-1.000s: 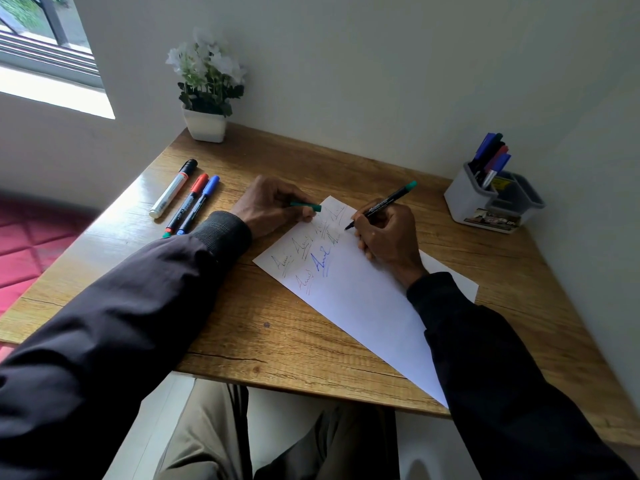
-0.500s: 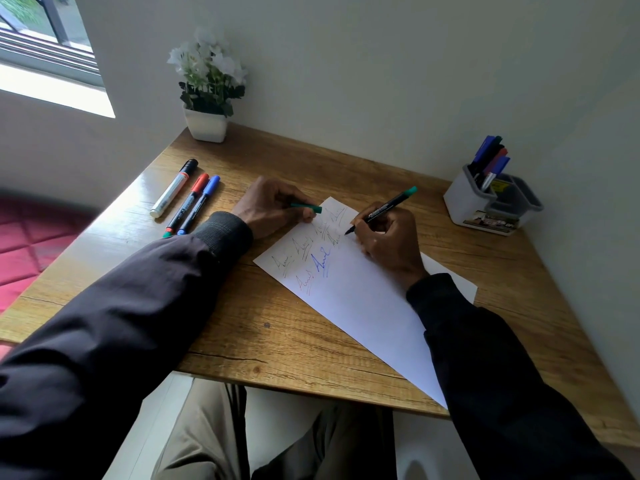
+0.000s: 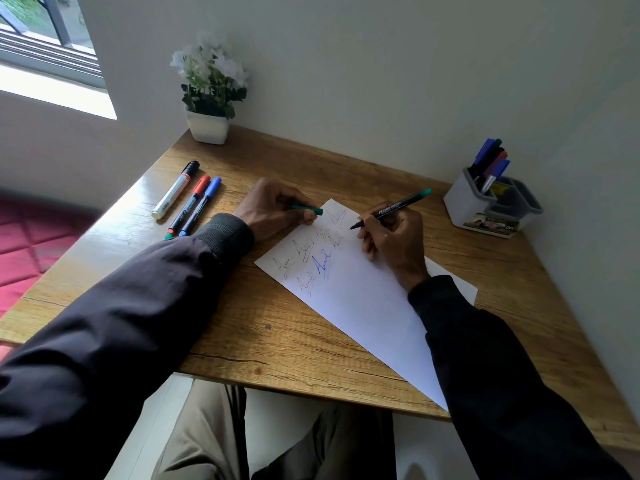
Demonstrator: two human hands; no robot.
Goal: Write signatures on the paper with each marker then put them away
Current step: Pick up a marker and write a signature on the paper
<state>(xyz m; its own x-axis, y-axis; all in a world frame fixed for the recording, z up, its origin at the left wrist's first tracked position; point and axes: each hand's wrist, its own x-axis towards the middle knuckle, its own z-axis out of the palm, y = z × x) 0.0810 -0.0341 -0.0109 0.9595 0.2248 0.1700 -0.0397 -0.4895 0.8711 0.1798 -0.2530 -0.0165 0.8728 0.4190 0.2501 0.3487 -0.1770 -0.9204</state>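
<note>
While the wooden desk (image 3: pixel 277 341) fills most of my view, the paper (image 3: pixel 363 306) lies slanted across its middle, its near corner passing under my right sleeve. On the far left of the desk three capped markers (image 3: pixel 188 199) lie side by side, well apart from the sheet, and at the far right the grey holder (image 3: pixel 464 206) stands with several more upright in it. My right hand (image 3: pixel 394 237) is closed in a writing grip around the green marker (image 3: pixel 391 209), and compared with a second ago its tip has barely shifted, sitting at the sheet's far end just past the last scrawl. My left hand (image 3: pixel 273 213) is curled with the green cap (image 3: pixel 306 209) pinched at the fingertips, resting at the paper's far left corner, unmoved. Since so little has changed, I judge this signature is at its end or paused; capping would come next, with more markers left to go. Whether the nib actually touches the sheet I cannot tell, the faint green strokes are hard to read, and my palm hides the paper beneath it.
</note>
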